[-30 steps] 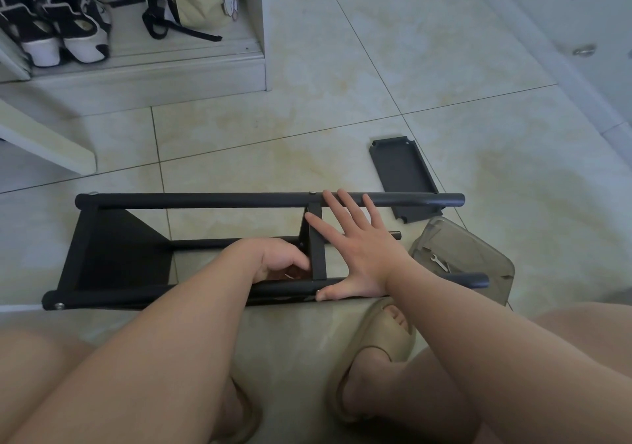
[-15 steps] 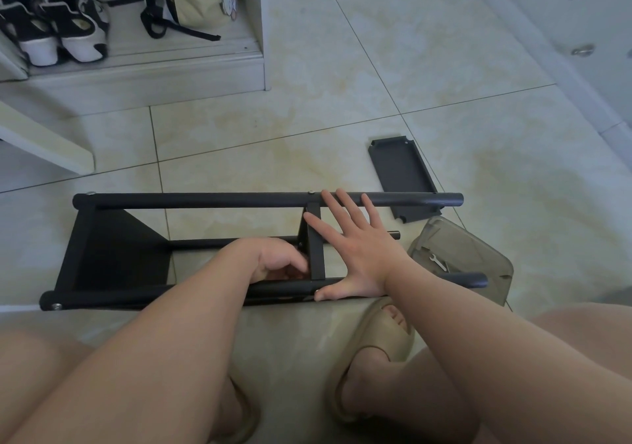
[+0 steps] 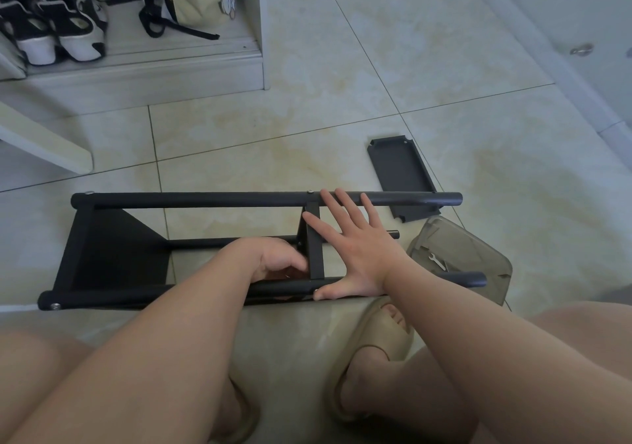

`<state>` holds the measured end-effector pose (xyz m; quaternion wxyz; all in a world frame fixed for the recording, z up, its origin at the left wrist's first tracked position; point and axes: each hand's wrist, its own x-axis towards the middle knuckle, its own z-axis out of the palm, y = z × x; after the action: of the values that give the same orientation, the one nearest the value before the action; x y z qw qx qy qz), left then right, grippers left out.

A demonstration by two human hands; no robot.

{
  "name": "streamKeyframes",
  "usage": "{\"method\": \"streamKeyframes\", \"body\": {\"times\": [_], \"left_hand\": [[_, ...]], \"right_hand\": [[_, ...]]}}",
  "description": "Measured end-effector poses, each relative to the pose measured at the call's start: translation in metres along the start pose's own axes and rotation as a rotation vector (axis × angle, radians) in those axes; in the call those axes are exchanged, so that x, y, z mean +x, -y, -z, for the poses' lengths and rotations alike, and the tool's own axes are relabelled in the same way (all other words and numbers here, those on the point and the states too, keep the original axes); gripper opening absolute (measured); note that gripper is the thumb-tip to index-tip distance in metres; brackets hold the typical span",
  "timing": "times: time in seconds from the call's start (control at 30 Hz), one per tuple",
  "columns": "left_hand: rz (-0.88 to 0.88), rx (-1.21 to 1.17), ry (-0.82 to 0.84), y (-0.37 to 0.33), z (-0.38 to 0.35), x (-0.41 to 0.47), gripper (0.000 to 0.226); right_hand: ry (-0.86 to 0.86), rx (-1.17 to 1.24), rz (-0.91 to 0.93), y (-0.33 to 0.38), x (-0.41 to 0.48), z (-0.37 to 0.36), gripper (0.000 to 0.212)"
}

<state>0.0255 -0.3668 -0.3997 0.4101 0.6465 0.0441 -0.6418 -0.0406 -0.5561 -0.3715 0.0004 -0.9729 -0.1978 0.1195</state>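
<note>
Looking down from my head camera: the black metal rack frame lies on its side on the tiled floor, right in front of my knees, its long tubes running left to right. My right hand is spread flat across it, fingers straight and fanned out. The fingertips reach the far tube and the thumb presses on the near tube, so it grips nothing. My left hand is tucked inside the frame, fingers curled in against the middle crossbar. Whether it has hold of anything there I cannot tell, as the fingers hide it. The frame's solid end panel sits at the left end. Just past the frame's right end, a loose black panel lies flat, and near it a clear plastic bag with a small wrench inside. My beige slipper is just below the near tube. Far left, black-and-white shoes and a cream tote bag sit on a low shelf.
</note>
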Motion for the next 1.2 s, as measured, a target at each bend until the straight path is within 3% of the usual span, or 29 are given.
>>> {"method": "streamKeyframes", "body": {"times": [0.23,0.5,0.63,0.73,0.9,1.2], "left_hand": [[0.002,-0.001,0.022,0.0016,0.0032,-0.0019,0.034],[0.093,0.007,0.02,-0.003,0.0033,-0.0035,0.011],[0.062,0.085,-0.042,-0.0031,-0.0009,-0.0029,0.045],[0.04,0.1,-0.038,-0.003,-0.0011,-0.0045,0.049],[-0.007,0.076,-0.048,-0.0016,-0.0008,-0.0037,0.047],[-0.013,-0.053,-0.022,-0.0012,-0.0017,-0.0078,0.024]], "right_hand": [[0.003,0.009,0.002,0.0001,0.0,0.0004,0.124],[0.008,0.003,-0.001,-0.0001,0.0004,0.0005,0.125],[0.0,0.004,-0.004,0.0001,0.0003,-0.0004,0.125],[-0.003,0.005,-0.003,0.0002,0.0004,-0.0007,0.125],[-0.002,0.008,-0.002,-0.0005,0.0001,-0.0003,0.125],[0.001,0.022,0.002,-0.0021,0.0001,-0.0012,0.124]]}}
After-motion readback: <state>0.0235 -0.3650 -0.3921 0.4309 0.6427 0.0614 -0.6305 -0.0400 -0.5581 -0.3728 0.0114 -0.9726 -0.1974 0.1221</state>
